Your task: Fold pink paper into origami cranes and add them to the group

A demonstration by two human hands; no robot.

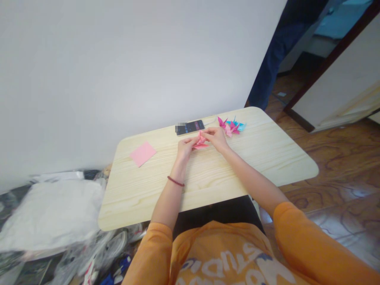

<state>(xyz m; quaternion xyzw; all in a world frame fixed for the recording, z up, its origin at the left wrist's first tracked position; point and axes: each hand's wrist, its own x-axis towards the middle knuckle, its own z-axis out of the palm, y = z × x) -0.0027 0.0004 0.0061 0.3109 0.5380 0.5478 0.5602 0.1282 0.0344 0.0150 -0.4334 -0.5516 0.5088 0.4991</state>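
Note:
A pink origami crane (201,141) is held between my two hands over the middle of the table. My left hand (186,147) pinches its left side, with a dark red bracelet (175,181) on that wrist. The fingers of my right hand (215,137) are closed on its upper right part. Just beyond my right hand lies a small cluster of folded paper cranes (233,127) in magenta, pink and blue. Flat on the table to the left is a square of pink paper (143,154).
A phone (190,127) with a lit screen and a cable lies behind my hands, near the wall (133,67). The light wooden table (133,198) has rounded corners. Plastic-wrapped items and a white bag (56,213) crowd the floor at left. A person's leg (268,59) stands by the doorway.

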